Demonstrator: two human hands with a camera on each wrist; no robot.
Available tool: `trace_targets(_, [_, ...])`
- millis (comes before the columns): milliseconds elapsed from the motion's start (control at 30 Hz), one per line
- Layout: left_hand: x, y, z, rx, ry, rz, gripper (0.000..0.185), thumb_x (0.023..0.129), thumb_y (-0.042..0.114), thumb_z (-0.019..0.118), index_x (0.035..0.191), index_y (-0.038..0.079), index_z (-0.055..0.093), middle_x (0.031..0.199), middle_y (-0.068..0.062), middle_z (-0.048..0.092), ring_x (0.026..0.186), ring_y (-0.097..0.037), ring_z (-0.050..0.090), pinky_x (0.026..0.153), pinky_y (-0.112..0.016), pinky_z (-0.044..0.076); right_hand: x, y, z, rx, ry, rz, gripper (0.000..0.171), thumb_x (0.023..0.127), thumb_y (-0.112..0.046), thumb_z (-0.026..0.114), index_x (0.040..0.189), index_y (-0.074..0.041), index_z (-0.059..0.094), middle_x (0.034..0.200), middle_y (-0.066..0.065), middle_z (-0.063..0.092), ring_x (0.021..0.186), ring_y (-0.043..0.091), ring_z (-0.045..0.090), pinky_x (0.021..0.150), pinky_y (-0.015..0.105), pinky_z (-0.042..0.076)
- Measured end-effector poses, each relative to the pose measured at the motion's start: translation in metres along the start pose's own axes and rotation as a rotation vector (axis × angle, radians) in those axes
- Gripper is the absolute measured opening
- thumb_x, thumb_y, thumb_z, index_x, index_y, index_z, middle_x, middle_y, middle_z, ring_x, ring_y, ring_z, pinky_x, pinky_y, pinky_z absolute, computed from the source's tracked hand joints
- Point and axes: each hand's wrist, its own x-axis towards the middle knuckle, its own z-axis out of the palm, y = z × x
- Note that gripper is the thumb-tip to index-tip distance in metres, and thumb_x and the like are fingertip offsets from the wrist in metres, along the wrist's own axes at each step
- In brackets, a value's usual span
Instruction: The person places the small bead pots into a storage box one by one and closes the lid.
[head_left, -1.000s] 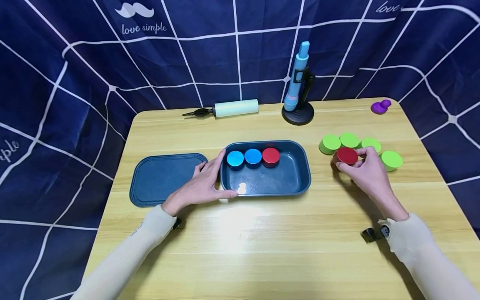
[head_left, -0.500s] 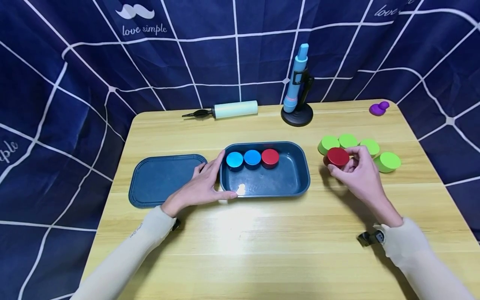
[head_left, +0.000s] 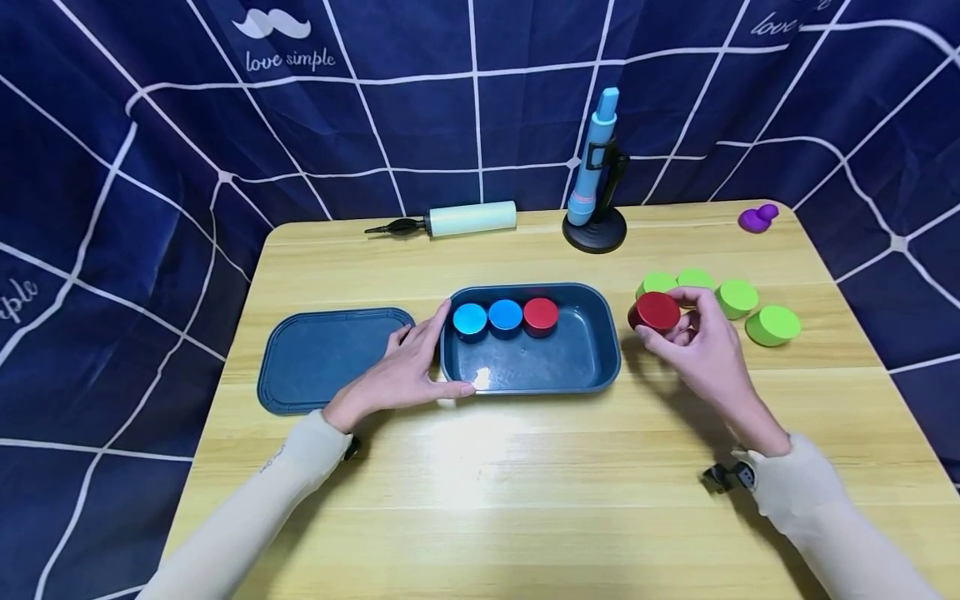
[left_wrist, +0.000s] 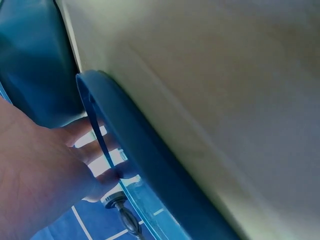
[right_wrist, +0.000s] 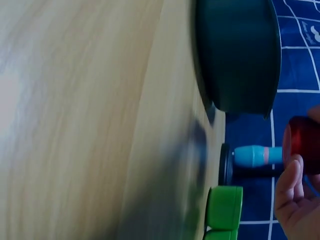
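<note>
One red cylinder is off the table, held between the green group and the box, not over the box. Progress as I judge it: partway. Loaded: a light blue cylinder, a darker blue cylinder and a second red cylinder, side by side along the far wall of the box. Not in: the red one in hand plus four green cylinders on the table. Can't tell whether the greens count. Near half and right end of the box have room.

Held piece: short, round, flat top, smooth with a metallic-looking sheen, side darker than the face. Looks slightly tilted; shadow below it. No damage I can make out.

Right hand: pinching it, thumb on the near side, fingers on the far side. Left hand: spread, bracing the box's left end, thumb at the near edge, index finger toward the far corner. Other fingers overlap the lid; contact there unclear.

Further out: pump, light blue tool on a black stand, purple knob by the far right corner.
</note>
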Motion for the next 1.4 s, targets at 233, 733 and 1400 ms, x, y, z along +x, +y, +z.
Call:
trace_targets(233, [0.001,-0.001,0.001,0.009,-0.001,0.011,0.133,0.089,0.074,0.078,0.174,0.034,-0.018,0.182,-0.004,0.013,0.165,-0.036,0.018,0.125,-0.071,0.002,-0.002,-0.009,0.010,-0.013,0.003,-0.035,0.067,0.090,-0.013,0.091,0.144,-0.002,0.054,0.095,0.014,0.060,0.074,0.013,0.055,0.063,0.013,0.044])
trace_targets(733, [0.000,-0.003,0.000,0.021,-0.008,0.010,0.132,0.091,0.073,0.076,0.173,0.032,-0.019,0.182,-0.006,0.013,0.164,-0.036,0.018,0.125,-0.070,0.005,0.009,-0.029,0.034,-0.085,-0.016,-0.111,0.060,0.091,-0.020,0.091,0.143,-0.004,0.063,0.112,0.011,0.059,0.086,0.022,0.057,0.067,0.017,0.043])
trace_targets(1400, [0.000,-0.002,-0.001,0.020,0.004,0.021,0.133,0.091,0.073,0.077,0.174,0.030,-0.017,0.182,-0.004,0.013,0.164,-0.034,0.019,0.125,-0.071,0.006,0.020,-0.030,0.063,-0.158,-0.111,-0.258,0.059,0.090,-0.014,0.088,0.144,-0.005,0.067,0.120,0.013,0.059,0.091,0.022,0.051,0.075,0.033,0.041])
